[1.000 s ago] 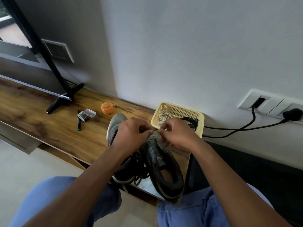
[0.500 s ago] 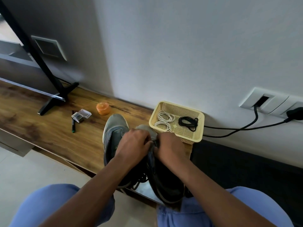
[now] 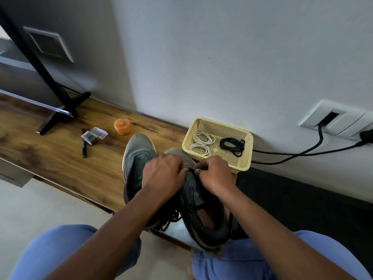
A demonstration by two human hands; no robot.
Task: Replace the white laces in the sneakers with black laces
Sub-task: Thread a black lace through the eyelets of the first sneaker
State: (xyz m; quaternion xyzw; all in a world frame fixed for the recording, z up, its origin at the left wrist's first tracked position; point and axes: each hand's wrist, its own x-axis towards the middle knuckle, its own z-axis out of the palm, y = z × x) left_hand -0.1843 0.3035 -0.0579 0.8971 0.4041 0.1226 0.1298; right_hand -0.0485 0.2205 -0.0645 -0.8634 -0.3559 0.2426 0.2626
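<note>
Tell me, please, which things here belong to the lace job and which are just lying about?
Job: right sneaker, left sneaker, left hand, right hand, basket, white laces, black lace.
Lying about: orange jar, pen, clear case, cables.

The left hand (image 3: 164, 174) and right hand (image 3: 215, 175) cover the front of the dark grey sneaker on the right (image 3: 203, 215), so what their fingers hold can't be seen. The left arm hides the back of the grey sneaker on the left (image 3: 138, 158). The black wall plug (image 3: 366, 135) is cut off at the right edge. The sneakers' tongue logos are too small to read.
</note>
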